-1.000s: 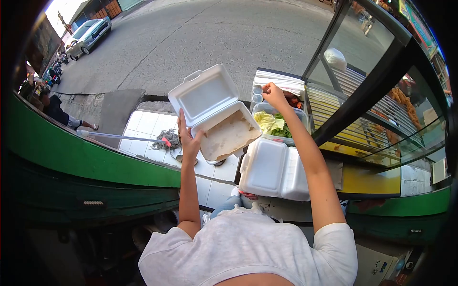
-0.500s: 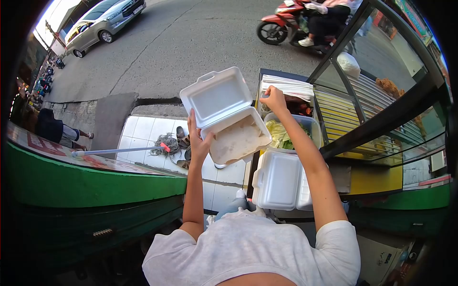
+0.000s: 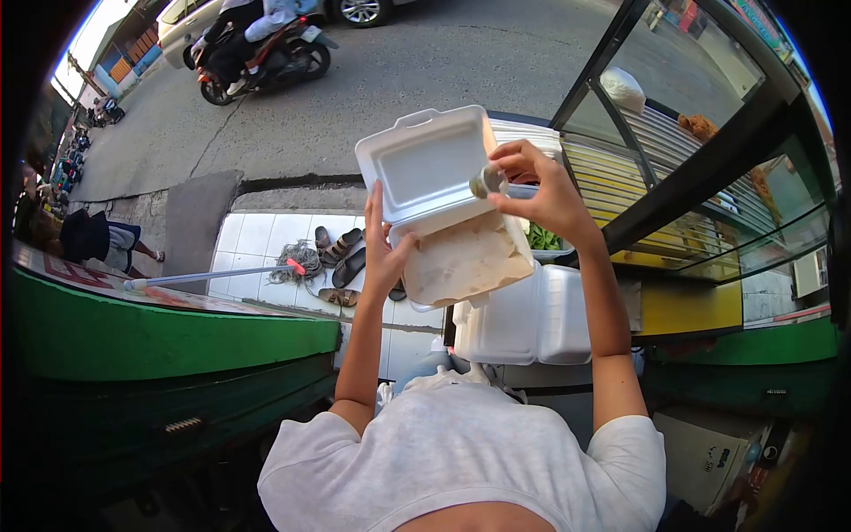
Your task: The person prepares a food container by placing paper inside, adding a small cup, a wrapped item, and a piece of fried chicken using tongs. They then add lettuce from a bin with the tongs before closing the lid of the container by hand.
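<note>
An open white foam box, its base lined with brownish paper, is held up by my left hand, which grips its left side near the hinge. Between the thumb and fingers of my right hand is a small clear cup with something greenish or brown in it, over the right part of the box. Below the raised box, other white foam boxes lie side by side. Green leaves in a plastic tub show partly under my right wrist.
A glass display case with fried food stands at the right. A mop and sandals are on white tiles at the left. A motorcycle with riders and cars are on the road. Someone sits at the far left.
My right hand has moved left and down from beside the white stack to over the box, now showing a small cup. The motorcycle has crossed from right to left.
</note>
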